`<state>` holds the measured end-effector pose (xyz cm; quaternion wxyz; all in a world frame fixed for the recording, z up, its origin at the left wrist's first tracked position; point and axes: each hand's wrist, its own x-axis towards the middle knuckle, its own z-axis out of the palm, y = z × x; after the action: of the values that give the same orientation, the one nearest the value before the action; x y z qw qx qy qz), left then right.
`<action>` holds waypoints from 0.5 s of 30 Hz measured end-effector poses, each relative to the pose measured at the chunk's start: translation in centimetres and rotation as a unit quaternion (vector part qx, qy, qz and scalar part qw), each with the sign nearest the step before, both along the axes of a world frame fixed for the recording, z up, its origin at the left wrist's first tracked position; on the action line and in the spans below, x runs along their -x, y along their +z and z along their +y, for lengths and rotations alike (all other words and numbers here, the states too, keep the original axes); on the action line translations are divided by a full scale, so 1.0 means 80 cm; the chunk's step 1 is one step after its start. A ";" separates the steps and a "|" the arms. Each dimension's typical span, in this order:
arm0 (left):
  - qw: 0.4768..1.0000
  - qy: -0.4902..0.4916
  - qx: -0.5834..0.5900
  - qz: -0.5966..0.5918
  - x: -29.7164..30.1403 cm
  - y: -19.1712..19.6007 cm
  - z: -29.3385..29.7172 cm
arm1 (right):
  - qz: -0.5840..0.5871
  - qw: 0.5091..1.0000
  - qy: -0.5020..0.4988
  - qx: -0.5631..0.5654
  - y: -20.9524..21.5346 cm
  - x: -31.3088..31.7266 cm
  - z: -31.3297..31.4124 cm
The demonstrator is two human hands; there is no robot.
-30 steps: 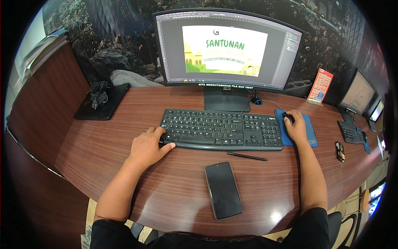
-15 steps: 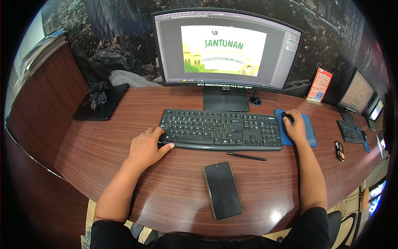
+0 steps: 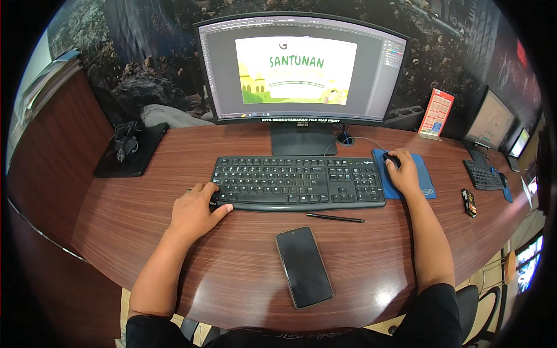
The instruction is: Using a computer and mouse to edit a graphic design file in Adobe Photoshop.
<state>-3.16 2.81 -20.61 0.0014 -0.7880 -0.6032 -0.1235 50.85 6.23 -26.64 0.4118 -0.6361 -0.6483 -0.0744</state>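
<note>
My left hand (image 3: 194,211) rests at the left end of a black keyboard (image 3: 284,181), fingertips on its edge keys and thumb stretched out along the front edge. Over a dark computer mouse (image 3: 389,158) curls my right hand (image 3: 405,174), hiding most of it. The mouse sits on a blue mouse pad (image 3: 427,187). Behind the keyboard stands a curved monitor (image 3: 371,72), showing a design page with green lettering and yellow and green drawings. In front of the keyboard lie a slim black pen (image 3: 336,218) and a phone (image 3: 304,267) with a dark screen.
On the left, a black flat device (image 3: 136,162) carries a coiled cable (image 3: 126,142), beside a brown partition (image 3: 55,133). A red-and-white desk calendar (image 3: 436,114) stands right of the monitor. Farther right are a small dark box (image 3: 469,203), a second keyboard (image 3: 484,175) and another monitor (image 3: 492,119).
The whole view has shifted slightly, so the desk and its things sit farther left. Both hands keep their places at the keyboard and mouse. The design page looks the same.
</note>
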 end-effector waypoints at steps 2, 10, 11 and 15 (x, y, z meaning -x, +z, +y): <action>1.000 -0.001 -0.001 -0.001 -0.001 0.000 0.000 | 0.002 1.000 -0.003 0.010 0.001 0.000 0.000; 1.000 0.012 0.012 0.001 -0.003 0.004 -0.001 | 0.019 1.000 -0.007 0.024 0.004 0.005 -0.001; 1.000 0.015 0.011 0.001 -0.002 0.003 -0.001 | 0.010 1.000 -0.006 0.016 0.003 0.002 -0.001; 1.000 0.001 -0.006 -0.003 0.000 -0.001 0.000 | 0.006 1.000 -0.005 0.006 0.003 0.002 -0.002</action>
<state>-3.13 2.85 -20.71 0.0049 -0.7867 -0.6035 -0.1296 50.67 6.05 -26.43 0.4115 -0.6419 -0.6433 -0.0691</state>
